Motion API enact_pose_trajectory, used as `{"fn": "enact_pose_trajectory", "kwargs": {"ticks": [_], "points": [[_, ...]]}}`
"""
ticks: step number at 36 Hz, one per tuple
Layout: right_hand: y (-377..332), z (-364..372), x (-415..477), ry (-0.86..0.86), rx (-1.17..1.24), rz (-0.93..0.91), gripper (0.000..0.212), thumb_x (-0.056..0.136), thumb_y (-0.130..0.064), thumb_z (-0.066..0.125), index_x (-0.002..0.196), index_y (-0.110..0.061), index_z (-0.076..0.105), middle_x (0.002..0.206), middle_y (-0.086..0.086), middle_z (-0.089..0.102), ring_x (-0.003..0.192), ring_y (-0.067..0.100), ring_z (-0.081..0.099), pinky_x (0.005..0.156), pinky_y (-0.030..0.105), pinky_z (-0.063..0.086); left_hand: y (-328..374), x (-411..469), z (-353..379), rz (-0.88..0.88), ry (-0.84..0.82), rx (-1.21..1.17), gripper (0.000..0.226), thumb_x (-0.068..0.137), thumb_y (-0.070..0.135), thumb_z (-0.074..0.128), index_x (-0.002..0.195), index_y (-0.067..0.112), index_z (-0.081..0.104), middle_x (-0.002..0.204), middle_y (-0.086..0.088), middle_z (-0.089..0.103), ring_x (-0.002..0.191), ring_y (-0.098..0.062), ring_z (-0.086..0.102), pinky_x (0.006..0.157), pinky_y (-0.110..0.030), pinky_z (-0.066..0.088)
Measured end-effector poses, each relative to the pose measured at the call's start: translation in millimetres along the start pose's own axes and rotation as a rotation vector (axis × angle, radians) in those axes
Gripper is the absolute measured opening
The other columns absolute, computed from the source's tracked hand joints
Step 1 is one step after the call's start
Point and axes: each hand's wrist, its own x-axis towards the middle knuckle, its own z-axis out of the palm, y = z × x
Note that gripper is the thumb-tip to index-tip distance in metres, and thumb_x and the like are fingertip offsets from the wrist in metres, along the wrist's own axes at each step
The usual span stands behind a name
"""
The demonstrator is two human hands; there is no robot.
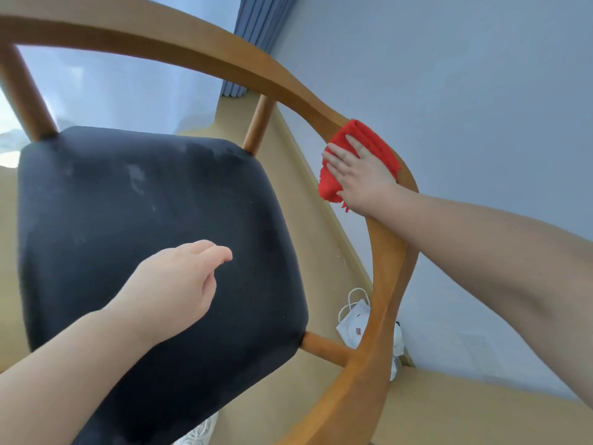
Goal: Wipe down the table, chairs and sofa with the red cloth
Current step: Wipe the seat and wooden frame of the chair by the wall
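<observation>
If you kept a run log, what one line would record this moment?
step: wiping chair | right hand: pressing red cloth on wooden rail | left hand: empty, over dark seat

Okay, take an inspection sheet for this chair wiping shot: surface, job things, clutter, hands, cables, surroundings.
Surface: dark seat cushion has pale smudges toward its back; the curved wooden chair rail shows no obvious marks.
Job's things: red cloth is draped over the chair rail, partly under the right hand.
Clutter: white looped item, possibly a face mask, on the floor by the chair; white shoe at the bottom edge.
Hands: right hand presses flat on the cloth, fingers straight; left hand is over the seat, loosely curled, holding nothing.
Cables: nothing seen.
Surroundings: pale wall, blue curtain, tan floor.
</observation>
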Motion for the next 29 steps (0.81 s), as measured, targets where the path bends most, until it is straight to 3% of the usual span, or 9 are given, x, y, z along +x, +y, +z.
{"fn": "enact_pose_trajectory", "kwargs": {"ticks": [4,12,22,25,29], "points": [[1.0,-0.6,3.8,0.007,-0.042,-0.019,0.067,0.097,-0.050,0.007,0.152,-0.012,0.003,0.160,0.008,-0.006,0.146,0.028,-0.016,0.112,0.055,-0.016,-4.3,4.0,3.4,-0.023,-0.029,-0.012,0.036,0.090,0.014,0.043,0.121,0.027,0.057,0.113,0.016,0.059,0.090,-0.018,0.060,0.073,-0.034,0.049],[-20.1,10.3,-49.9,-0.127,0.099,-0.126,0.067,0.098,-0.051,0.010,0.152,-0.012,0.012,0.160,0.009,0.000,0.147,0.028,-0.009,0.112,0.055,-0.013,-7.2,-0.7,-4.8,-0.013,-0.076,0.001,0.037,0.091,0.013,0.042,0.122,0.027,0.055,0.114,0.015,0.058,0.094,-0.017,0.058,0.076,-0.034,0.048],[-75.2,-5.3,-127.9,-0.287,0.451,-0.376,0.067,0.096,-0.056,0.012,0.134,-0.019,0.054,0.145,0.007,0.044,0.139,0.029,0.025,0.115,0.051,-0.002,-9.4,-7.3,-20.7,0.022,-0.053,-0.011,0.035,0.091,0.013,0.042,0.121,0.025,0.056,0.112,0.013,0.058,0.095,-0.018,0.058,0.076,-0.033,0.047],[-70.0,-5.1,-128.1,-0.273,0.448,-0.381,0.068,0.096,-0.058,0.011,0.134,-0.021,0.053,0.145,0.006,0.044,0.139,0.027,0.025,0.115,0.050,0.000,-10.5,-9.3,-22.2,-0.005,-0.024,-0.024,0.033,0.091,0.012,0.044,0.118,0.024,0.057,0.110,0.013,0.060,0.091,-0.019,0.058,0.073,-0.032,0.047],[-53.5,0.9,-108.8,-0.273,0.353,-0.323,0.067,0.095,-0.059,0.015,0.144,-0.019,0.040,0.154,0.006,0.030,0.145,0.026,0.013,0.115,0.051,-0.006,-12.6,-10.7,-20.6,-0.029,-0.017,-0.049,0.032,0.090,0.011,0.044,0.116,0.023,0.058,0.109,0.012,0.061,0.092,-0.020,0.059,0.073,-0.035,0.049]]}}
